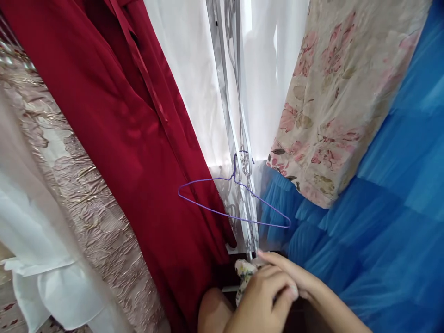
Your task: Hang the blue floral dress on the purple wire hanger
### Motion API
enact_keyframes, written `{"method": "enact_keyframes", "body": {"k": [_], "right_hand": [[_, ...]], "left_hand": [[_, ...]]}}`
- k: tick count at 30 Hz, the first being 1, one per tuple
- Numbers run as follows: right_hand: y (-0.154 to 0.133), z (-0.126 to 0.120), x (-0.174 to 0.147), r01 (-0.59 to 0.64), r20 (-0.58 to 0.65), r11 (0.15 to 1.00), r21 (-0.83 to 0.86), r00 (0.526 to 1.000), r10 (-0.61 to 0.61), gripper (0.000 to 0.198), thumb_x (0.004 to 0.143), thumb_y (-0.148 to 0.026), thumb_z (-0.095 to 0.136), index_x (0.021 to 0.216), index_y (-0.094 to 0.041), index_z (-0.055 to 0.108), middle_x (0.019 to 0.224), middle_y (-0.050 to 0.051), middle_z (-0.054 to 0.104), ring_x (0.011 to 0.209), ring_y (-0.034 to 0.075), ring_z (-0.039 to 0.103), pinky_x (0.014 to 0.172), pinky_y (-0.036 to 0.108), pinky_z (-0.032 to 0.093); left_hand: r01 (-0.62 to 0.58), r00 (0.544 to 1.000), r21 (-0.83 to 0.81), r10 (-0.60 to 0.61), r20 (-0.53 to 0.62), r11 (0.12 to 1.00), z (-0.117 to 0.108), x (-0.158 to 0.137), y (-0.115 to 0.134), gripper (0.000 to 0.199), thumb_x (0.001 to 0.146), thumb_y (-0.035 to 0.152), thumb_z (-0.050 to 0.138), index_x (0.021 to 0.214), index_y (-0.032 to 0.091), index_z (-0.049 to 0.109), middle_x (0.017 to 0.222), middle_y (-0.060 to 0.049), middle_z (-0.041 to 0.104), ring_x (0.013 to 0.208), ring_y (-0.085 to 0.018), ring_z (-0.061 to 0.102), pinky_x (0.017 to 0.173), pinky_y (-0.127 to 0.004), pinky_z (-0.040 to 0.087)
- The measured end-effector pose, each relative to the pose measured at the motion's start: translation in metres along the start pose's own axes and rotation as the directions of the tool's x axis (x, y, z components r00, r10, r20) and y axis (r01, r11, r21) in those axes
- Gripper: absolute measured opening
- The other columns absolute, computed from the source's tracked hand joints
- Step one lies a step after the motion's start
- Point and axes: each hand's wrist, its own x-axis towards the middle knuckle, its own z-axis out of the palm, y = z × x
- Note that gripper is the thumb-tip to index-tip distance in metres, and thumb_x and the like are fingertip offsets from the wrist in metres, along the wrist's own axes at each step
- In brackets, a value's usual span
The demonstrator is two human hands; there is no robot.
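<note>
My left hand is low in the view, its fingers curled shut on a small white floral cloth that shows at its left side. Behind it, my right hand comes in from the lower right with one digit stretched along the top of the cloth. The rest of its fingers are hidden, but it appears closed on the same cloth. Above both hands, a purple wire hanger hangs bare against a silvery metal stand. Neither hand touches the hanger.
A long red garment hangs left of the stand, beside a pink textured one and a sheer white one. On the right hang a beige floral garment and a blue tulle one. White fabric hangs behind.
</note>
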Motion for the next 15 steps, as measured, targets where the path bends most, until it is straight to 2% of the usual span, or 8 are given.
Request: {"method": "enact_keyframes", "body": {"k": [2, 3, 5, 7, 9, 11, 13, 15], "right_hand": [[0.003, -0.004, -0.008, -0.145, -0.004, 0.989, -0.025, 0.989, 0.145, 0.028, 0.075, -0.043, 0.075, 0.080, -0.016, 0.066, 0.073, 0.001, 0.067, 0.076, 0.020, 0.064, 0.073, 0.032, 0.051], [0.005, -0.007, -0.012, -0.182, -0.003, 0.977, -0.111, 0.983, 0.183, 0.026, 0.074, -0.039, 0.075, 0.081, -0.016, 0.066, 0.076, 0.000, 0.066, 0.080, 0.020, 0.063, 0.076, 0.032, 0.050], [0.005, -0.015, -0.020, -0.129, -0.044, 0.919, -0.373, 0.992, 0.121, 0.024, 0.078, -0.040, 0.070, 0.075, -0.017, 0.064, 0.075, 0.001, 0.064, 0.079, 0.020, 0.058, 0.075, 0.032, 0.047], [0.000, -0.021, -0.028, -0.016, 0.003, 0.837, -0.547, 1.000, 0.021, 0.029, 0.083, -0.041, 0.063, 0.067, -0.017, 0.061, 0.071, 0.001, 0.060, 0.076, 0.020, 0.054, 0.072, 0.032, 0.045], [-0.011, -0.024, -0.037, 0.073, 0.071, 0.840, -0.537, 0.997, -0.041, 0.028, 0.087, -0.040, 0.058, 0.072, -0.017, 0.063, 0.075, 0.001, 0.060, 0.079, 0.020, 0.053, 0.074, 0.031, 0.045], [-0.025, -0.022, -0.045, 0.093, 0.160, 0.899, -0.427, 0.987, -0.026, 0.024, 0.087, -0.040, 0.060, 0.085, -0.016, 0.066, 0.084, 0.002, 0.061, 0.085, 0.020, 0.053, 0.078, 0.030, 0.044], [-0.039, -0.019, -0.053, 0.069, 0.314, 0.947, -0.315, 0.949, 0.035, 0.026, 0.085, -0.041, 0.065, 0.089, -0.015, 0.064, 0.084, 0.000, 0.056, 0.081, 0.017, 0.050, 0.075, 0.026, 0.043], [-0.052, -0.020, -0.059, 0.051, 0.506, 0.968, -0.247, 0.858, 0.084, 0.029, 0.082, -0.042, 0.069, 0.080, -0.015, 0.059, 0.074, -0.002, 0.049, 0.070, 0.012, 0.044, 0.065, 0.022, 0.039]], "left_hand": [[-0.021, 0.996, 0.143, 0.009, 0.083, 0.989, 0.009, -0.007, 0.005, 0.011, 0.087, 0.016, 0.062, 0.087, 0.023, 0.071, 0.093, -0.001, 0.072, 0.090, -0.018, 0.064, 0.088, -0.026, 0.044], [-0.031, 0.995, 0.178, 0.013, 0.101, 0.984, 0.010, -0.010, 0.004, 0.011, 0.086, 0.017, 0.063, 0.089, 0.024, 0.072, 0.092, -0.001, 0.072, 0.089, -0.018, 0.065, 0.087, -0.026, 0.045], [-0.058, 0.994, 0.209, 0.038, 0.098, 0.976, 0.008, -0.013, 0.000, 0.008, 0.085, 0.020, 0.066, 0.085, 0.025, 0.072, 0.086, 0.000, 0.072, 0.087, -0.019, 0.065, 0.086, -0.026, 0.046], [-0.055, 0.998, 0.228, 0.049, 0.031, 0.972, 0.002, -0.013, 0.000, 0.005, 0.083, 0.021, 0.069, 0.079, 0.023, 0.070, 0.080, -0.001, 0.068, 0.083, -0.018, 0.064, 0.083, -0.026, 0.046], [-0.024, 0.998, 0.221, 0.038, -0.057, 0.975, -0.004, -0.011, 0.005, 0.007, 0.081, 0.027, 0.073, 0.086, 0.023, 0.070, 0.088, -0.003, 0.065, 0.087, -0.020, 0.062, 0.086, -0.028, 0.046], [-0.019, 0.994, 0.149, 0.034, -0.101, 0.989, -0.011, -0.007, 0.011, 0.026, 0.086, 0.040, 0.068, 0.107, 0.024, 0.068, 0.106, -0.007, 0.063, 0.102, -0.024, 0.059, 0.095, -0.032, 0.044], [-0.025, 0.999, -0.022, 0.024, -0.027, 0.999, -0.016, -0.006, 0.011, 0.043, 0.095, 0.054, 0.049, 0.121, 0.023, 0.063, 0.118, -0.010, 0.061, 0.111, -0.025, 0.056, 0.101, -0.035, 0.042], [0.077, 0.994, -0.194, -0.060, 0.094, 0.978, -0.018, -0.010, 0.001, 0.060, 0.098, 0.064, 0.031, 0.121, 0.020, 0.064, 0.115, -0.010, 0.064, 0.109, -0.026, 0.058, 0.098, -0.036, 0.044]]}}
